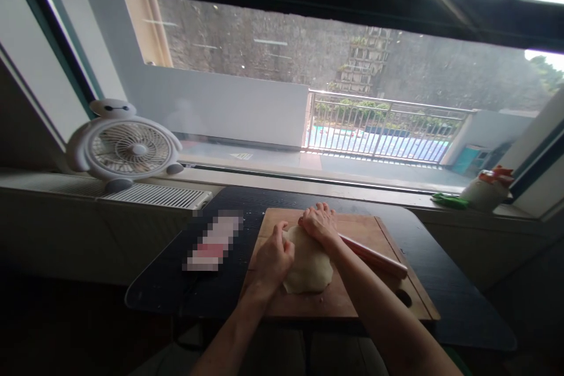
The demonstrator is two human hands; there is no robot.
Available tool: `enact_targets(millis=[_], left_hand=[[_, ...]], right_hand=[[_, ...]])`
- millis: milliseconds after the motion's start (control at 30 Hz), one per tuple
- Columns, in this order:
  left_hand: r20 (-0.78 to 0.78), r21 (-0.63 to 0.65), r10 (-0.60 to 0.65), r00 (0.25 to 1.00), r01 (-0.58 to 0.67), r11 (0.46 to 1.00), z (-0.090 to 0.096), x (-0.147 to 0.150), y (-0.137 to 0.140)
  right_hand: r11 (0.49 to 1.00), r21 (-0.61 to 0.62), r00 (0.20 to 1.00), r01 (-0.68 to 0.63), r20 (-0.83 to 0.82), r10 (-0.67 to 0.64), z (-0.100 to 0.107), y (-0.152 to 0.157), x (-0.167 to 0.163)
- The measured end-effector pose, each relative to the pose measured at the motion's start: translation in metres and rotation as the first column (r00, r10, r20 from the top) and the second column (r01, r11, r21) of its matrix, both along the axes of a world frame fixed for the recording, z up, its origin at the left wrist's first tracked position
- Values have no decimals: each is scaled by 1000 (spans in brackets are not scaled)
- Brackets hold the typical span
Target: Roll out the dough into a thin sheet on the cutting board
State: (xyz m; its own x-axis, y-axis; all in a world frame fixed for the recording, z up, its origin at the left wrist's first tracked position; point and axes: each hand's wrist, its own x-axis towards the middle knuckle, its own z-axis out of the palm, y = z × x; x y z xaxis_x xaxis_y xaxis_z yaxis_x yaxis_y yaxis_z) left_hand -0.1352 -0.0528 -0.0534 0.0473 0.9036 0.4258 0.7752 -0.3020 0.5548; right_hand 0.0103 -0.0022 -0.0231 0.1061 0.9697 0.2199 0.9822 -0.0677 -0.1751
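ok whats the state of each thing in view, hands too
dough: one piece, spread on the board, near edge uneven
left hand: fingers bent, at the dough's left edge
right hand: at the dough's far edge
rolling pin: lying on the board, partly hidden
cutting board: flat on the table
fan: upright; running or off, can't tell

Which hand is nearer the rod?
The right hand, at the far edge of the dough; the left hand is at the dough's left side, farther from the rod.
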Motion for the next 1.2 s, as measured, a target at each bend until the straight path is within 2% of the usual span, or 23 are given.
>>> enact_targets(millis=[200, 267, 367, 500, 600, 700, 767, 867, 933, 967, 1000, 1033, 1100, 1200], left_hand=[[37, -16, -13, 999, 13, 1000, 3, 0, -3], [107, -60, -6, 994, 12, 998, 4, -2, 0], [192, -225, -17, 981, 60, 972, 12, -7, 14], [128, -382, -63, 990, 108, 918, 37, -4, 44], [80, -453, -160, 984, 180, 873, 61, 11, 56], [75, -480, -270, 960, 272, 834, 82, 29, 47], [119, -424, -314, 942, 334, 842, 88, 35, 34], [176, -270, -314, 933, 352, 896, 76, 32, 10], [113, -192, -201, 973, 220, 956, 55, 25, -2], [39, -197, -134, 990, 140, 970, 43, 21, -6], [-29, -206, -50, 998, 43, 978, 31, 17, -10], [-72, -169, -20, 997, 8, 986, 20, 14, -12], [-109, -112, -24, 994, 11, 994, 7, 11, -15], [-116, -75, -17, 993, 8, 997, 3, 11, -15]], right_hand=[[984, 152, 995, -96, -3, 98, -11, -28, -15], [985, 155, 997, -80, 7, 80, -9, -22, -11], [988, 143, 998, -57, 21, 54, -3, 0, 3], [997, 75, 1000, 13, -6, -12, -3, 19, 30], [993, 86, 997, 83, -5, -83, -12, 14, 49], [984, 111, 989, 142, 11, -144, -19, -1, 67], [982, 105, 987, 157, 8, -159, -17, -9, 77], [990, 53, 991, 133, -19, -133, -7, -19, 86], [996, -5, 995, 91, -35, -91, 1, -25, 87], [997, -25, 997, 67, -39, -68, 3, -29, 84], [999, -31, 998, 39, -44, -41, 4, -33, 80], [1000, -24, 999, 12, -53, -13, 3, -36, 75], [999, 12, 996, -30, -81, 31, -2, -41, 63], [997, 71, 993, -7, -114, 16, -8, -35, 50]])
